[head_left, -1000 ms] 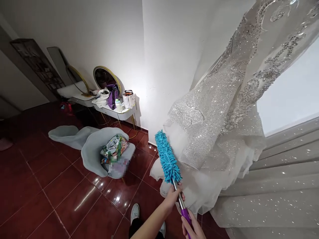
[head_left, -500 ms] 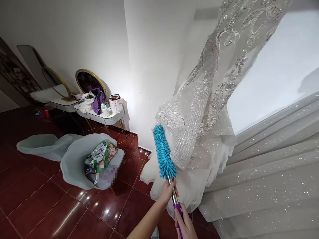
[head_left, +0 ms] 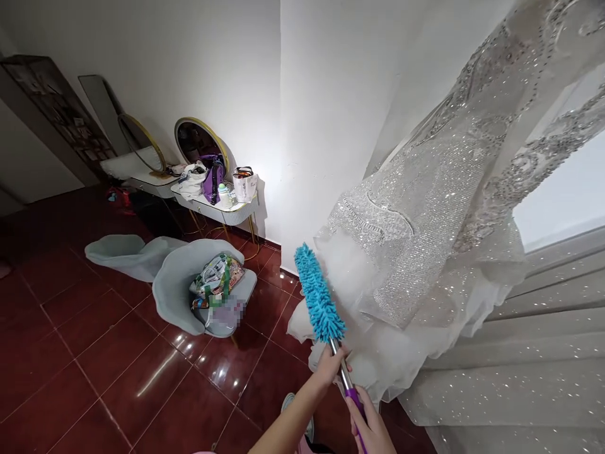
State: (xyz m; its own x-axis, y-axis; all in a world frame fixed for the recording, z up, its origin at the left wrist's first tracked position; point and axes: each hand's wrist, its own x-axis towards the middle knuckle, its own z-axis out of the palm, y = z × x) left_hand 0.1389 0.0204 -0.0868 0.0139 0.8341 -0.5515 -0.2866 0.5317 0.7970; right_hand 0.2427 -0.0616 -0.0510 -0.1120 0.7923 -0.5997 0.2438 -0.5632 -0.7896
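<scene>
Both hands closed on duster [head_left: 317, 294]: left hand [head_left: 331, 366] chokes up near head for control, right hand [head_left: 371, 424] anchors handle; head brushes dress [head_left: 425, 233].

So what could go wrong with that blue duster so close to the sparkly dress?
The fluffy blue duster sits right against the beaded gown; its fibres might snag sequins or the thin tulle. Both hands, the left hand and the right hand, grip the pole low, so the tip may wobble. The glossy red floor could be slippery underfoot.
</scene>
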